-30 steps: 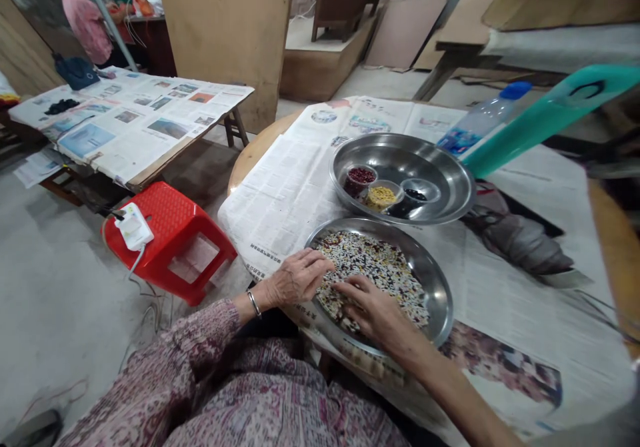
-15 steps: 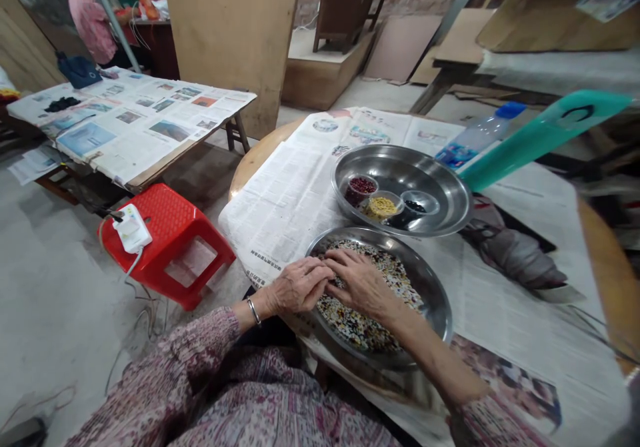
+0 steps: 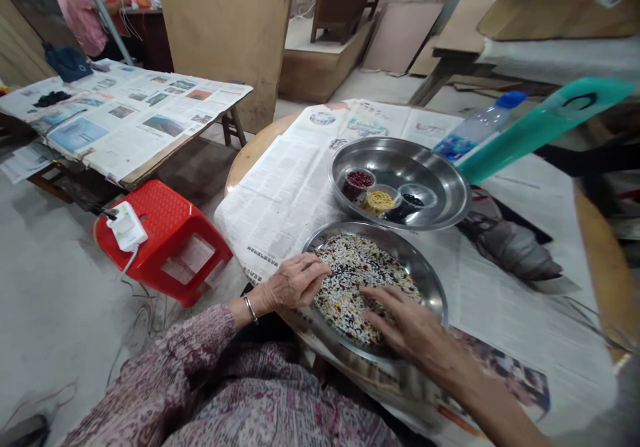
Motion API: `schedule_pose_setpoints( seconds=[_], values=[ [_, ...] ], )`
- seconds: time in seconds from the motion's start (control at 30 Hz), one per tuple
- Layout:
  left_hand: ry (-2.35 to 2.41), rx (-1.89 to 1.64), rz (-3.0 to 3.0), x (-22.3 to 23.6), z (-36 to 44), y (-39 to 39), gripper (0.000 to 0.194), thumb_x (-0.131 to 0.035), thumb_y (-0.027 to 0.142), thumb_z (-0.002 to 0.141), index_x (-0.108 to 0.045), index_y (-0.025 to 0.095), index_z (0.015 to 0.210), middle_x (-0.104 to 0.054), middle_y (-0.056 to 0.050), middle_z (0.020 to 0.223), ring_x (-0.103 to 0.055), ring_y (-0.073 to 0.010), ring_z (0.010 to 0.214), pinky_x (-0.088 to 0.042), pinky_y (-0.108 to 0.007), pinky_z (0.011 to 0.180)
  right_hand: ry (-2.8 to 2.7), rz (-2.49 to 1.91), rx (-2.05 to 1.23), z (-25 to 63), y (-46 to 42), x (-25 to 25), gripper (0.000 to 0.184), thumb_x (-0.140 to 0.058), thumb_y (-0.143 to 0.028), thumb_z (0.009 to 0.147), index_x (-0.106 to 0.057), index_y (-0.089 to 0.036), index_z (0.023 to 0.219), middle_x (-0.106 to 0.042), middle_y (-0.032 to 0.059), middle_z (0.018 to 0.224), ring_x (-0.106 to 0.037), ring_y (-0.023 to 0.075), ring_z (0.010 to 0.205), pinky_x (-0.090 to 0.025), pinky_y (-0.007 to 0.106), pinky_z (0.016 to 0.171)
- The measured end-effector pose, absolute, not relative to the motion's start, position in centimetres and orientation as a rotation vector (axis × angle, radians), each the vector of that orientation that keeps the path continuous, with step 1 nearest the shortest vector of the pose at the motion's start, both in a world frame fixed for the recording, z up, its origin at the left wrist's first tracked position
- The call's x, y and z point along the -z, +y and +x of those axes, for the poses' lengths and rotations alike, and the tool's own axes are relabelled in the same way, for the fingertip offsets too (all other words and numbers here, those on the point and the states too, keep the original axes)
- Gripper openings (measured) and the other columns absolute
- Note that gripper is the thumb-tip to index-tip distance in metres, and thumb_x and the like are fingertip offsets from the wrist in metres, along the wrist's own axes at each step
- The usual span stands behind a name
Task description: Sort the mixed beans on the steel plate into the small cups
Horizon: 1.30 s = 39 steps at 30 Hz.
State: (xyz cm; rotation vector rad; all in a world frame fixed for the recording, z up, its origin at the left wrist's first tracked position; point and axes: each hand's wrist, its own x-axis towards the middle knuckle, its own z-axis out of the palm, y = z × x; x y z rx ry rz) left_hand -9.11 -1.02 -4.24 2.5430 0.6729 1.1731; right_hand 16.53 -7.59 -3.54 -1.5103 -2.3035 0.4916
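Observation:
A steel basin (image 3: 436,285) on the newspaper in front of me holds a spread of mixed grains and beans (image 3: 350,267), white, black, yellow and dark red. At its left rim is my left hand (image 3: 295,281), fingers curled together; what they hold, if anything, is hidden. My right hand (image 3: 400,317) is over the right side of the mix, fingers apart and a little blurred. Behind stands a second steel basin (image 3: 443,197) with small clear cups of red beans (image 3: 360,179), yellow beans (image 3: 380,200) and black beans (image 3: 413,199).
A water bottle (image 3: 483,127), a long green plastic object (image 3: 545,130) and a grey folded umbrella-like bundle (image 3: 515,243) lie at the right of the round table. A red stool (image 3: 165,217) bears a power strip (image 3: 127,227). A person (image 3: 80,13) sits beyond the left table (image 3: 135,147).
My hands, together over the mix before, are now apart. The right hand has moved right and toward me, uncovering the middle of the grains; the left stays near the rim.

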Motion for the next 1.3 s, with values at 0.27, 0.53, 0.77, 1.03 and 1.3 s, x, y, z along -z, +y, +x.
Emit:
schedule_pose_setpoints(
  seconds=[0.27, 0.53, 0.77, 1.03, 1.3],
  values=[
    [0.676, -1.155, 2.549, 4.3, -9.2, -1.0, 0.017, -0.044, 0.014, 0.096, -0.055, 0.014, 0.109, -0.066, -0.008, 0.098, -0.061, -0.0192, 0.100, -0.056, -0.036, 0.093, -2.335, -1.381, -0.467, 13.5, -4.1, 3.6, 0.035, -0.041, -0.012, 0.089, -0.066, -0.022, 0.111, -0.065, 0.0082, 0.101, -0.064, 0.0184, 0.088, -0.055, 0.033, 0.079],
    [0.663, -1.186, 2.539, 4.1, -9.2, -0.9, 0.017, -0.044, 0.012, 0.096, -0.055, 0.013, 0.108, -0.065, -0.009, 0.098, -0.061, -0.0188, 0.099, -0.056, -0.035, 0.091, -2.154, -1.503, -0.211, 11.8, 0.7, 3.9, 0.031, -0.050, -0.030, 0.092, -0.066, -0.013, 0.114, -0.066, 0.0147, 0.112, -0.058, 0.0270, 0.107, -0.049, 0.045, 0.098],
    [0.698, -1.154, 2.527, 3.7, -9.3, -1.2, 0.017, -0.043, 0.013, 0.096, -0.055, 0.013, 0.109, -0.064, -0.010, 0.100, -0.061, -0.0194, 0.101, -0.057, -0.036, 0.091, -2.531, -1.115, -0.255, 10.9, -4.2, 2.7, 0.028, -0.060, -0.034, 0.090, -0.064, -0.022, 0.115, -0.063, 0.0083, 0.125, -0.052, 0.0260, 0.119, -0.048, 0.046, 0.100],
    [0.702, -1.166, 2.535, 4.0, -9.3, -1.1, 0.016, -0.045, 0.013, 0.096, -0.055, 0.014, 0.109, -0.064, -0.008, 0.098, -0.061, -0.0182, 0.098, -0.057, -0.035, 0.090, -2.432, -1.433, -0.255, 18.0, -8.0, 2.1, 0.025, -0.047, -0.036, 0.096, -0.068, -0.023, 0.093, -0.068, 0.0072, 0.099, -0.063, 0.0202, 0.092, -0.053, 0.036, 0.082],
    [0.731, -1.128, 2.526, 3.8, -9.3, -1.2, 0.016, -0.043, 0.014, 0.097, -0.055, 0.014, 0.108, -0.064, -0.009, 0.099, -0.061, -0.0186, 0.099, -0.057, -0.036, 0.091, -2.465, -1.459, -0.404, 15.4, -7.1, 2.6, 0.030, -0.040, -0.027, 0.097, -0.070, -0.024, 0.097, -0.068, 0.0058, 0.093, -0.063, 0.0176, 0.087, -0.053, 0.032, 0.080]
  ],
)
